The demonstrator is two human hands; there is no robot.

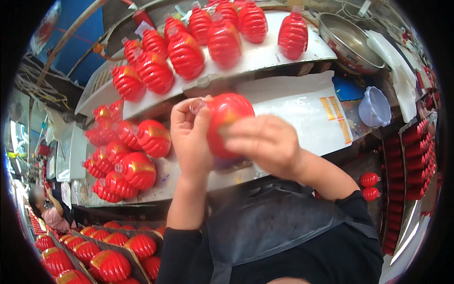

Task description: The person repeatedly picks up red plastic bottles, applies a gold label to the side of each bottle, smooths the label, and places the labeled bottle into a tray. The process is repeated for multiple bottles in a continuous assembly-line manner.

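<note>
In the middle, my left hand is closed round the clear neck end of a glossy red bottle, which lies tilted with its neck to the left. A gold patch shows on the side of the bottle. My right hand presses its fingertips against that side, next to the gold patch. Those fingers are blurred and bent together over something small and yellowish that I cannot make out. Below the bottle is the worktable.
Red ribbed bottles stand on a raised white shelf; several more lie at the left. Gold label strips lie on a white sheet. A lilac bucket, metal basin and boxed bottles surround me. One person is far left.
</note>
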